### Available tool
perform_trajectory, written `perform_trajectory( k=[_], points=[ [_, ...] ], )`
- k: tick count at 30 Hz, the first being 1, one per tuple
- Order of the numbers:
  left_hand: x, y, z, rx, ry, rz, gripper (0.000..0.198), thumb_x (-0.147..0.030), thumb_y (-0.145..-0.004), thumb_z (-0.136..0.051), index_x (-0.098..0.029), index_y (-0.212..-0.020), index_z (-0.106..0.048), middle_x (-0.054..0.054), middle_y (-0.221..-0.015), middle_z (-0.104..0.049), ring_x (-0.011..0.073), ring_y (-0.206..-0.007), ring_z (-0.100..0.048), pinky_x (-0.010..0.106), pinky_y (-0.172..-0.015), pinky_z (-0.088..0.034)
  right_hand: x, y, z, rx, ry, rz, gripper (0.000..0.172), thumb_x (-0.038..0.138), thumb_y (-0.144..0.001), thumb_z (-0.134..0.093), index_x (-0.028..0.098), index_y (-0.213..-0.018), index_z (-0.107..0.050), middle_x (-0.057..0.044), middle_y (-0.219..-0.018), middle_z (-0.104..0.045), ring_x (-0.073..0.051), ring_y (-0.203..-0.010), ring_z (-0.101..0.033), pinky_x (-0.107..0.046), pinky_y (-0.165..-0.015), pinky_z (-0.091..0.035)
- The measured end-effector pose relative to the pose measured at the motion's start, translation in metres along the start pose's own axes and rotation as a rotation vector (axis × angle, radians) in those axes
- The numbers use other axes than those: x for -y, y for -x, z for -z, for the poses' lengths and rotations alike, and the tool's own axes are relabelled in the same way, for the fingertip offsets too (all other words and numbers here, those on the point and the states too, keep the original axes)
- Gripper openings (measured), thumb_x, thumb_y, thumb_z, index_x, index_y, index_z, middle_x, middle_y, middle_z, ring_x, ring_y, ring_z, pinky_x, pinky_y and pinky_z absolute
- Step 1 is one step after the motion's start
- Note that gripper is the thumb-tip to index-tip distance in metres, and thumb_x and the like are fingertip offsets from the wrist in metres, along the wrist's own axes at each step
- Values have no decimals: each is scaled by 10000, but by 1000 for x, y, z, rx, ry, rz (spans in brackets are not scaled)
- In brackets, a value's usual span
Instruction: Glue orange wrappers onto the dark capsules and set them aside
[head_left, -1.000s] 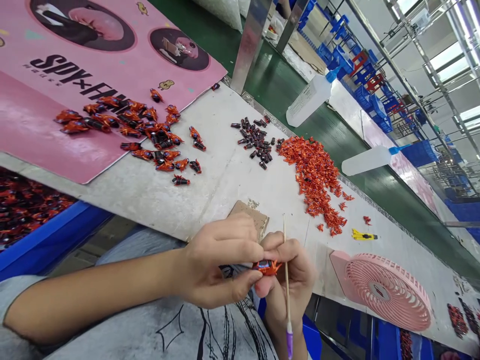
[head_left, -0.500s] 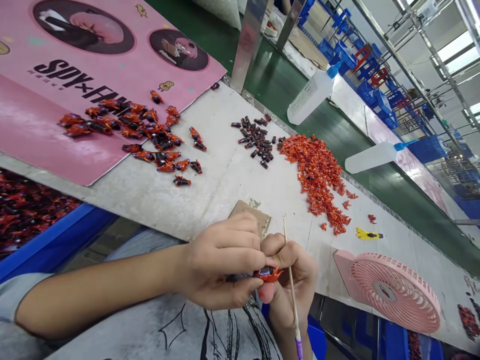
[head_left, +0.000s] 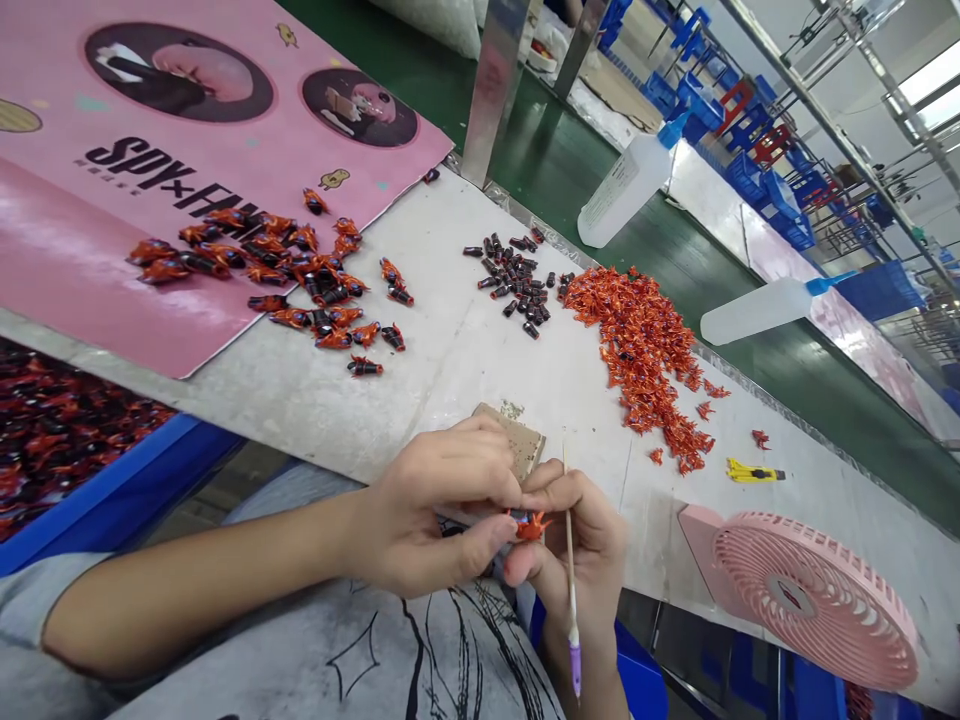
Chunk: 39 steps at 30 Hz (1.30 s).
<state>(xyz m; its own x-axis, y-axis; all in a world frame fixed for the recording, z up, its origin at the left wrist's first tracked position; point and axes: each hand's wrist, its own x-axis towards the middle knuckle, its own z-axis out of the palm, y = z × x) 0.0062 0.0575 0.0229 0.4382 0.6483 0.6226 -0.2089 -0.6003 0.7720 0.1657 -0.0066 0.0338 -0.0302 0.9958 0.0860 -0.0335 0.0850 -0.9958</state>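
My left hand (head_left: 450, 505) is closed, its thumb and fingers pinching a small red and black plastic part (head_left: 529, 524). My right hand (head_left: 585, 540) meets it from the other side, with fingertips at the top of the part and the thumb just below. A thin pale stick with a purple end (head_left: 572, 590) is held in my right hand, pointing up past the fingers. Behind the hands lies a piece of brown board (head_left: 525, 440), partly covered by my left hand.
Red pieces (head_left: 645, 350) are heaped beyond my hands, beside small black pieces (head_left: 517, 275). Joined parts (head_left: 322, 280) lie partly on a pink mat (head_left: 60, 230). A yellow cutter (head_left: 754, 472), pink fan (head_left: 817, 600), two bottles (head_left: 626, 190) and a blue bin (head_left: 127, 480) surround the spot.
The red and black part has turned a little between my fingers. My right thumb has slid away from it slightly, and the stick now stands more upright. The view has shifted a little.
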Motion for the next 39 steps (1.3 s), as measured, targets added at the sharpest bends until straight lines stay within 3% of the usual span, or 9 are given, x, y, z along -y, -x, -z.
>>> perform_trajectory(
  k=[6,12,15,20,24,28,31,35,39],
  points=[
    [2,-1,2,-74,80,146,161,-119,-869,-548,-223,-746,-540,-29,-572,-508,147,-555,-479,281,-559,-407,-6,-5,12,-68,93,48,306,545,-825,-782,282,-973,-730,12,-791,-621,-143,-724,-557,-256,-635,-423],
    [9,3,13,-80,42,275,192,-192,-925,-512,-215,-750,-587,3,-610,-601,168,-577,-546,297,-547,-404,-12,-4,27,-172,210,76,196,444,-951,-673,253,-946,-716,10,-760,-605,-123,-648,-542,-233,-562,-401],
    [16,5,30,-91,-257,292,241,-183,-926,-474,-213,-714,-584,4,-610,-626,164,-565,-555,317,-588,-419,-17,-4,36,-222,295,95,160,383,-957,-665,238,-917,-719,-1,-769,-628,-121,-633,-547,-230,-549,-403],
    [37,15,75,-155,-1084,283,294,-226,-922,-469,-228,-642,-562,18,-580,-645,205,-578,-556,409,-731,-397,-27,-6,46,-260,422,83,187,375,-940,-671,212,-862,-717,-11,-748,-659,-127,-607,-574,-227,-534,-436],
    [51,29,104,-142,-1379,323,275,-270,-957,-470,-230,-750,-647,66,-720,-746,257,-684,-639,442,-779,-395,-29,-10,45,-258,452,12,267,448,-937,-655,206,-844,-717,-11,-706,-671,-134,-569,-580,-237,-524,-457],
    [63,14,118,-239,-1334,279,207,-272,-948,-517,-228,-990,-714,93,-889,-772,297,-832,-687,444,-832,-432,-32,-13,40,-310,420,14,352,534,-914,-660,203,-807,-717,-18,-664,-666,-160,-582,-600,-259,-523,-461],
    [80,-22,116,-112,-1141,258,158,-244,-907,-578,-210,-958,-723,84,-860,-727,286,-824,-675,405,-782,-459,-44,-11,36,-335,311,53,390,570,-940,-615,201,-956,-740,-18,-688,-657,-158,-596,-590,-271,-539,-458],
    [107,-68,96,36,-984,271,95,-217,-916,-633,-177,-930,-718,41,-910,-701,220,-881,-672,324,-784,-518,-62,-2,34,-381,149,131,728,801,-910,-410,196,-1224,-667,-38,-801,-656,-159,-612,-565,-285,-539,-442],
    [121,-82,79,60,-900,289,177,-292,-1004,-600,-134,-1002,-681,25,-970,-687,170,-896,-674,337,-838,-571,-59,9,32,-489,204,172,586,738,-936,-465,210,-1031,-701,-72,-950,-669,-197,-820,-624,-324,-702,-507]
  ],
)
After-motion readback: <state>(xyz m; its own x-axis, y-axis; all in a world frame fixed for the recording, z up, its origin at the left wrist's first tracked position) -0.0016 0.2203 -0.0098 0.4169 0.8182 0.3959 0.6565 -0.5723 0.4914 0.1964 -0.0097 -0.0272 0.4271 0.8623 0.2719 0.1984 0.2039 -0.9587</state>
